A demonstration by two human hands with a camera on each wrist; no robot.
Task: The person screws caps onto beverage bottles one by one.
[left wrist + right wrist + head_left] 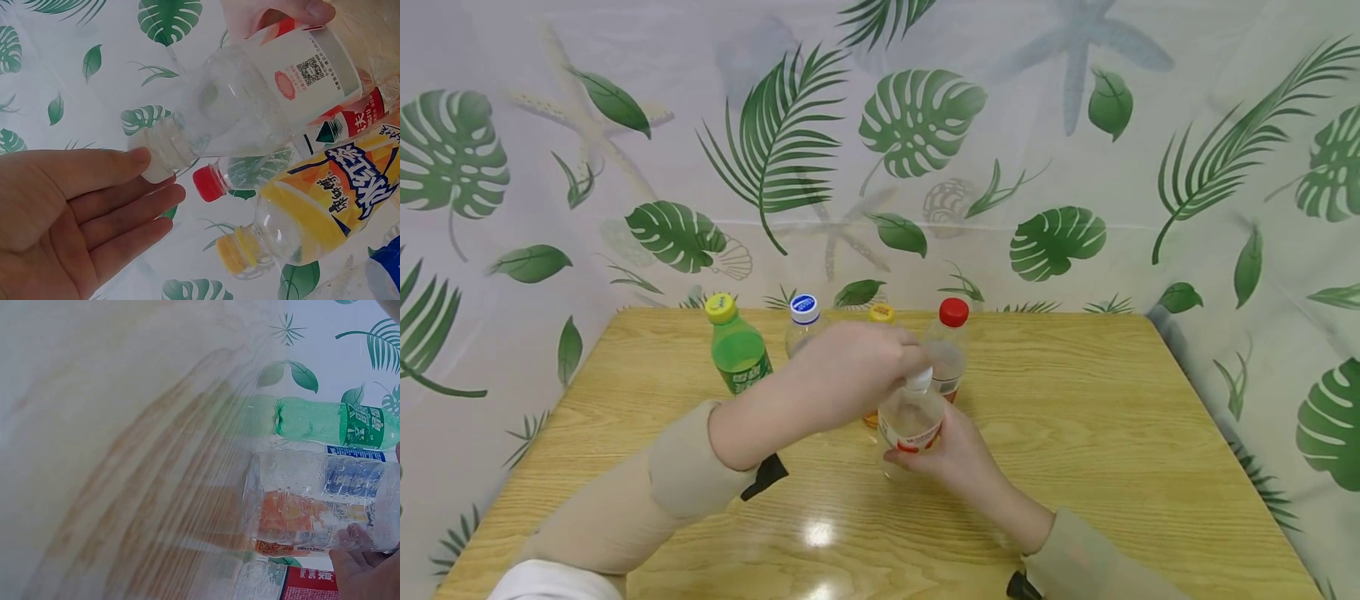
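Note:
A clear plastic bottle [912,412] with a white and red label stands upright in front of the others, and my right hand [961,454] grips its body low down. My left hand [857,360] reaches across from the left and pinches the bottle's white cap [150,153] between thumb and index finger; its other fingers are extended below the cap in the left wrist view. Just behind are a red-capped bottle [953,317] and a yellow-capped iced tea bottle [331,194], which my left hand partly hides in the head view. Liquid inside the gripped bottle cannot be made out.
Left of the iced tea stands a bottle with a blue and white cap [804,310], partly behind my left hand. A green bottle [741,350] with a yellow cap is farthest left. The wooden table [1075,400] meets a leaf-patterned curtain [970,250] at its back edge.

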